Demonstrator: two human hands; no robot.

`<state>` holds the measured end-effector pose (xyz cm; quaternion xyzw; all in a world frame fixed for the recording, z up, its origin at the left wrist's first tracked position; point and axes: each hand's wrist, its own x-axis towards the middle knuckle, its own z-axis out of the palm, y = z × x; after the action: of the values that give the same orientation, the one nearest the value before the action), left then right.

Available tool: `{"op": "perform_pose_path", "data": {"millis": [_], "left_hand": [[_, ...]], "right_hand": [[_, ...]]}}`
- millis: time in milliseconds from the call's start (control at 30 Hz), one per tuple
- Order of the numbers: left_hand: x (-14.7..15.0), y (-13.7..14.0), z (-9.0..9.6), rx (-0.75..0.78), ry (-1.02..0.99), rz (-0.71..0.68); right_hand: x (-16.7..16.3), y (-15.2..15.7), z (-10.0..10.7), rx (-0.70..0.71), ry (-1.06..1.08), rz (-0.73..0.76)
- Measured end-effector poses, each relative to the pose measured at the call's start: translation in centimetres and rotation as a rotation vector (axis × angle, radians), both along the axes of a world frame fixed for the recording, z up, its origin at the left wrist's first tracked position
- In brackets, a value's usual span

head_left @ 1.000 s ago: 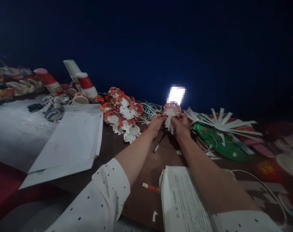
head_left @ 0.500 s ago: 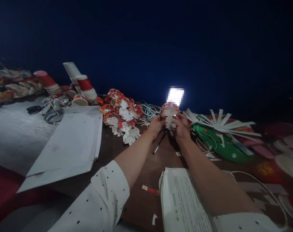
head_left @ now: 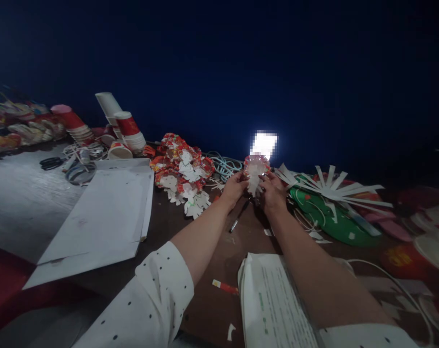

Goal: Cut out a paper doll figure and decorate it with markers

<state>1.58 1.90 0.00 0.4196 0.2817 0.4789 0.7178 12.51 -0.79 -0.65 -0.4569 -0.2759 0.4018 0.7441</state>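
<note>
Between my two hands, at the far side of the table, is a paper cutout figure (head_left: 254, 180) with a red fringed rim around its white top. My left hand (head_left: 235, 187) is closed on its left edge. On the other edge, the fingers of my right hand (head_left: 273, 191) are bent and pinch it. A dark pen (head_left: 239, 218) lies on the table just below the cutout. Left of my hands is a pile of similar red and white paper cutouts (head_left: 185, 169). A light blue cord (head_left: 224, 166) is coiled behind my left hand.
A white board (head_left: 103, 212) lies at the left, with stacked paper cups (head_left: 127, 130) and black-handled scissors (head_left: 51, 164) behind it. At the right, a cup cut into white strips (head_left: 331, 192) rests over a green disc (head_left: 335, 224). A printed paper bag (head_left: 272, 299) lies in front.
Almost nothing differs. The cutout and my right fingers have shifted very slightly, and both hands keep their hold on it.
</note>
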Motion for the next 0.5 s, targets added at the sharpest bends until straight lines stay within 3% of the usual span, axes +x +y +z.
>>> {"op": "perform_pose_path", "data": {"millis": [500], "left_hand": [[0.22,0.71,-0.57,0.032,-0.038,0.088]], "right_hand": [[-0.38,-0.34,0.10,-0.034,-0.017,0.166]]}}
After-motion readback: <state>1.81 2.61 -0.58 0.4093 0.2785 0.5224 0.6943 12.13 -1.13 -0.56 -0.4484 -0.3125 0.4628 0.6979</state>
